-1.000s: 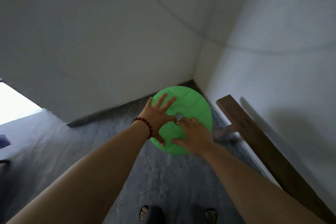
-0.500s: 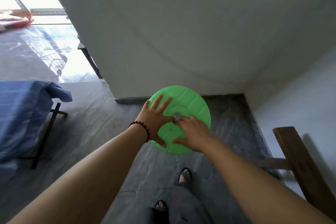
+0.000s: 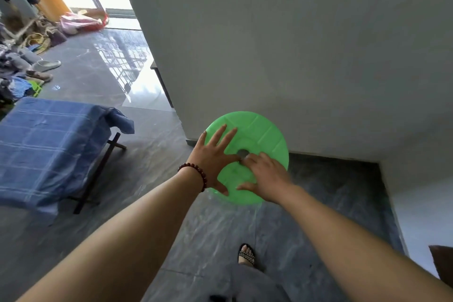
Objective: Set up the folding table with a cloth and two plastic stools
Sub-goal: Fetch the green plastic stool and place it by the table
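Spreading flat across the round green plastic stool seat (image 3: 257,135), the left hand (image 3: 213,162) lies with fingers straight and fanned and its thumb at the near rim. The right hand (image 3: 267,176) grips with bent fingers at the seat's centre hole, its thumb lying out on the plastic. The stool's legs are hidden beneath the seat.

The stool's far rim is just in front of the outer corner of the white wall (image 3: 269,44). To the left, well apart from it, stands the folding table with the blue checked cloth (image 3: 49,144), one cloth corner drooping over its dark crossed legs (image 3: 98,167). Bare dark grey floor (image 3: 152,154) lies between table and stool. A brown wooden plank (image 3: 441,265) shows at the lower right edge.

Compared with half a second ago, the view has swung left. The table sits fuller in frame, the plank has slipped toward the corner, and both hands keep the same hold.
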